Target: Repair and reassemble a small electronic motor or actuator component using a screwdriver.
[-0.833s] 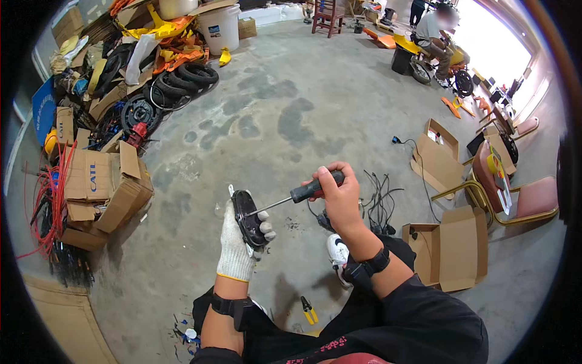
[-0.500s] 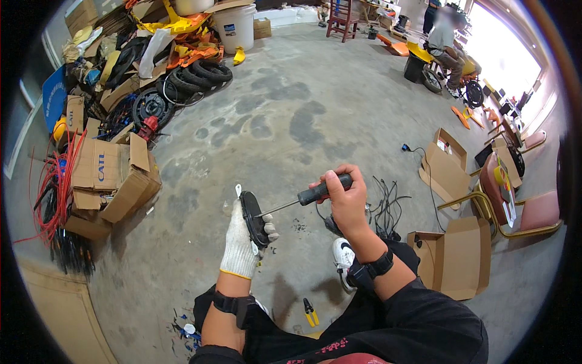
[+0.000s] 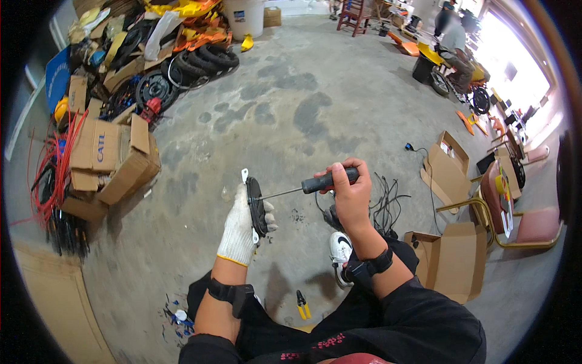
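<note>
My left hand [image 3: 235, 233], in a white knitted glove, grips a black oval part [image 3: 259, 212] with a pale tab at each end. Its fingers wrap round the part's right side. My bare right hand [image 3: 353, 203] is closed round the dark handle of a screwdriver [image 3: 282, 193]. The shaft points left, and its tip meets the part near the middle; whether it sits in a screw or a seam is too small to tell. On the floor between my legs lie wire strippers [image 3: 303, 305] with yellow handles.
Black cables [image 3: 388, 203] lie beyond my right knee, near open cardboard boxes [image 3: 451, 258] and a pink-seated chair [image 3: 533, 227]. At left stand a cardboard box [image 3: 100, 148] and red wires [image 3: 51, 173]. Tyres [image 3: 206, 60] and scrap are heaped behind. Another person [image 3: 454, 45] sits far right.
The black part has turned in my left hand and now shows more edge-on, its lower tab visible. The screwdriver lies slightly flatter, its tip still at the part. The whole view has shifted a little.
</note>
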Demonstrator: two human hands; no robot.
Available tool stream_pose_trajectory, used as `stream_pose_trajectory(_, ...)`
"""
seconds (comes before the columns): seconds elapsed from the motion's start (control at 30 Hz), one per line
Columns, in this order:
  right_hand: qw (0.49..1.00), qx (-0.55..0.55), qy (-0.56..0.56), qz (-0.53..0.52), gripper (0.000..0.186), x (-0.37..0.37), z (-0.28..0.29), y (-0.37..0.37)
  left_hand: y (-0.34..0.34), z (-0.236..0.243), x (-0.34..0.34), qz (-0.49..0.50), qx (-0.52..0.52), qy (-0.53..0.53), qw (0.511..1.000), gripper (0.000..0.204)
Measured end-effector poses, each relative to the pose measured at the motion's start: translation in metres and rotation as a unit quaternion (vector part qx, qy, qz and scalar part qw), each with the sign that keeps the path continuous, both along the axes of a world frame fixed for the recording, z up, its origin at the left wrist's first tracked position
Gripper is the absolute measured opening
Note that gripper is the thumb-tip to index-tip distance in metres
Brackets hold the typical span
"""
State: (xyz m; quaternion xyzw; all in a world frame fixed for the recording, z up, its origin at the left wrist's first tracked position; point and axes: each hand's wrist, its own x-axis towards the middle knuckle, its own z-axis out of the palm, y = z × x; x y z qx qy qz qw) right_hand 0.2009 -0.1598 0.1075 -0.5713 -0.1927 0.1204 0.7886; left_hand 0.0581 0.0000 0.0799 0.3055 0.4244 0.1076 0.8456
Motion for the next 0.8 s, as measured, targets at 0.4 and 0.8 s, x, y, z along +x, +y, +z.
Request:
stream_pose_trajectory(0.4, 1.000, -0.001, 0.024, -0.013, 0.025, -0.006, -0.008, 0.002, 0.009, -0.012, 0.001, 0.012, -0.014, -0.032, 0.999, 0.059)
stream_pose_trajectory(0.8, 0.998, -0.006, 0.061, -0.034, 0.027, -0.006, -0.007, 0.001, 0.011, -0.013, 0.001, -0.046, -0.016, -0.028, 0.998, 0.060)
